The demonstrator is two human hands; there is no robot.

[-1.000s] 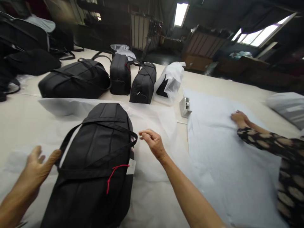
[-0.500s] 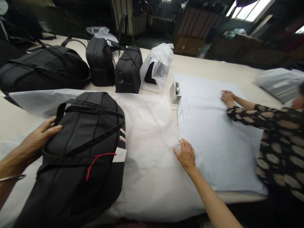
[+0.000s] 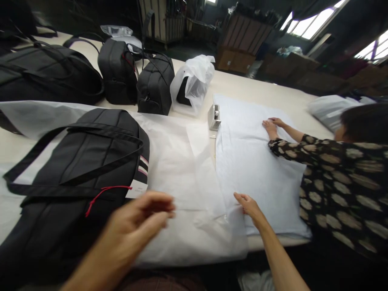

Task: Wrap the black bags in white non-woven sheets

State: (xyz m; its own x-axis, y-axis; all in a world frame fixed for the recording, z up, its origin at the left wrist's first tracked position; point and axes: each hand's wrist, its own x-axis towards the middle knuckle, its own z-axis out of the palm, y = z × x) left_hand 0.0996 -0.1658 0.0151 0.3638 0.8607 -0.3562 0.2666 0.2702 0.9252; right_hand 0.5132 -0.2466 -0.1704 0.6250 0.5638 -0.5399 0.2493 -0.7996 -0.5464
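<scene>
one black strap (image 3: 38, 151), left hand (image 3: 136, 226) now off, grip apart, right hand (image 3: 250, 208), grip unclear

1. No words or numbers can be read.
2. White hang tag (image 3: 136, 189) with red cord (image 3: 104, 189), on the black bag (image 3: 81, 161) by the tabletop's (image 3: 242, 83) near edge: faint print, too small.
3. Striped mark (image 3: 143, 165) on that bag's side.
4. Carton (image 3: 235, 60) beyond the far edge: pale mark, illegible.
</scene>
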